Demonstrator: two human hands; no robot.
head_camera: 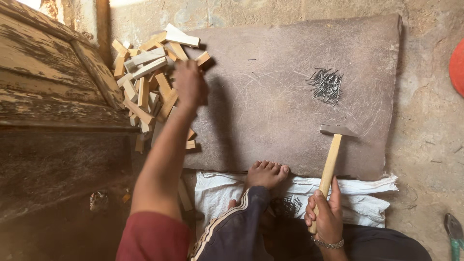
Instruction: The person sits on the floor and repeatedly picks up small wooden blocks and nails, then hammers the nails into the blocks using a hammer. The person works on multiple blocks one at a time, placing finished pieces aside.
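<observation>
Two hands work well apart: left hand (189, 84) reaches into the loose wood block pile (145, 82), grip unclear, while right hand (325, 212) clamps the hammer (331, 157), risking blocks toppling beside its bare foot (266, 174).

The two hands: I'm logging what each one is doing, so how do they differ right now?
The right hand is closed around the wooden hammer handle, close to the body; the left hand is stretched far out over the pile of wood blocks. Whether it grips a block cannot be told. The right wrist wears a bracelet; the left shows none. Both are bare.
</observation>
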